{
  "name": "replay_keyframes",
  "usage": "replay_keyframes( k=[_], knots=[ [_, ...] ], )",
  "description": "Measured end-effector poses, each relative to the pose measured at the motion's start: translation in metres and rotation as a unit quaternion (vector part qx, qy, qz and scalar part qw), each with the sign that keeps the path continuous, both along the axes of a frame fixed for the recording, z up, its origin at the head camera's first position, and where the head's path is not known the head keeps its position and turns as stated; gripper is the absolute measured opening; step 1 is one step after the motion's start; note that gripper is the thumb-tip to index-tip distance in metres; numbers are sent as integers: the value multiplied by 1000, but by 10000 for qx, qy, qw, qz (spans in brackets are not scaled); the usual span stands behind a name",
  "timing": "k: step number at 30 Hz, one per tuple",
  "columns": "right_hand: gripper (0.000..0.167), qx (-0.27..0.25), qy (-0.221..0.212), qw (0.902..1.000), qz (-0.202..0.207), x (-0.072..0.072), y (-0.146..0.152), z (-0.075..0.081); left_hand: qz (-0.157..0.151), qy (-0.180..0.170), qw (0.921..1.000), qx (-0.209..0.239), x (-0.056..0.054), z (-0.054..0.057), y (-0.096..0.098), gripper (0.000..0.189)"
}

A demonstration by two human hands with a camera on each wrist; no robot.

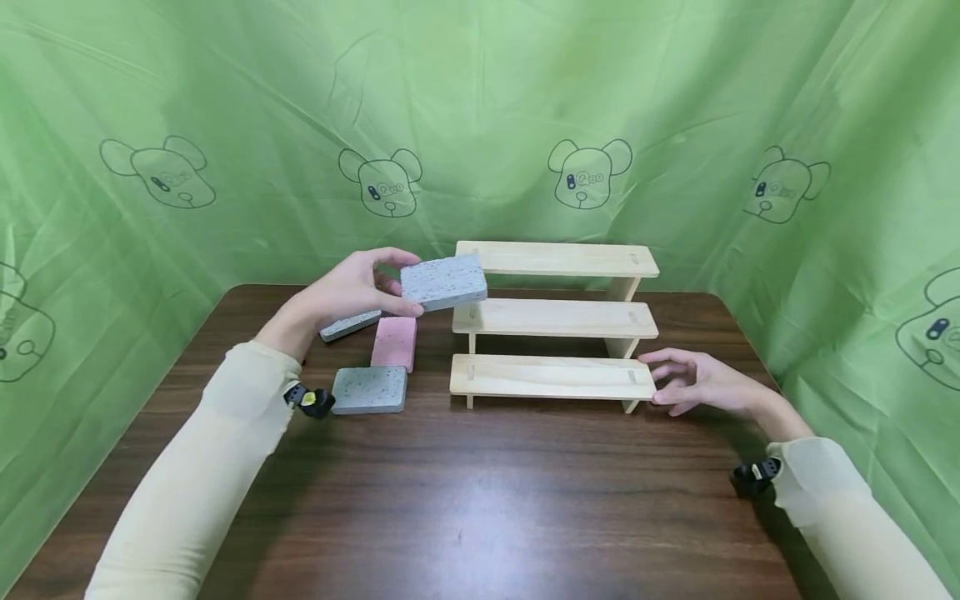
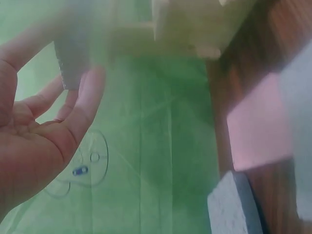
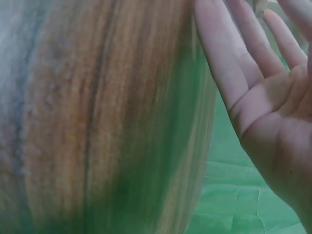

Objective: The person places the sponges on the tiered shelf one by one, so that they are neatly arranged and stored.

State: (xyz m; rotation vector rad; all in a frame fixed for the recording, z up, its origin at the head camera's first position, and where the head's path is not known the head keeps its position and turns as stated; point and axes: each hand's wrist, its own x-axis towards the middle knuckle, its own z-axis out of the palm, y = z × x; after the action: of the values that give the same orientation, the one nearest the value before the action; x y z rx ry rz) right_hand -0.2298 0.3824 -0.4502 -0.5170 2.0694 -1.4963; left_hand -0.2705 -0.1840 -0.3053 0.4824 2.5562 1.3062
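Observation:
My left hand (image 1: 360, 286) holds a grey, pitted pumice stone (image 1: 444, 282) by its left end, thumb at the front and fingers behind. The stone is raised in front of the left ends of the upper steps of a pale wooden three-step display stand (image 1: 555, 318). In the left wrist view, the held stone (image 2: 73, 53) appears edge-on between the fingers. At the stand's right side, my right hand (image 1: 701, 385) reaches the end of the lowest step with its fingertips. The right wrist view shows this hand's (image 3: 273, 107) fingers fairly straight and spread.
Left of the stand, a pink stone (image 1: 394, 343) and a grey stone (image 1: 369, 390) lie on the dark wooden table (image 1: 450, 500). Another grey stone (image 1: 351, 325) is partly hidden behind my left wrist. A green curtain (image 1: 480, 100) hangs around the table's back and sides.

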Motion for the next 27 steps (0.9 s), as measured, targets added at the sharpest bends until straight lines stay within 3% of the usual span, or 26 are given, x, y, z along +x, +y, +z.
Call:
replay_keyframes(
  k=[5, 8, 12, 18, 23, 27],
  knots=[
    [63, -151, 146, 9994, 286, -3, 1, 2, -155, -123, 9995, 261, -8, 8, 26, 83],
    [58, -205, 334, 9983, 434, -6, 2, 3, -309, -17, 9990, 325, -11, 15, 42, 84],
    [50, -114, 519, 9978, 408, -10, 2, 3, -523, 178, 9981, 277, -15, 26, 59, 84],
    [49, 217, 448, 9984, 259, -9, -4, 5, -848, 196, 9961, 138, -25, 39, 83, 85],
    [45, 263, 445, 9984, 232, -6, -9, 7, -1032, 34, 9937, 446, -29, 43, 106, 82],
    [43, 186, 327, 9990, 235, -4, -9, 6, -1115, -128, 9906, 786, -31, 39, 125, 82]
  ],
)
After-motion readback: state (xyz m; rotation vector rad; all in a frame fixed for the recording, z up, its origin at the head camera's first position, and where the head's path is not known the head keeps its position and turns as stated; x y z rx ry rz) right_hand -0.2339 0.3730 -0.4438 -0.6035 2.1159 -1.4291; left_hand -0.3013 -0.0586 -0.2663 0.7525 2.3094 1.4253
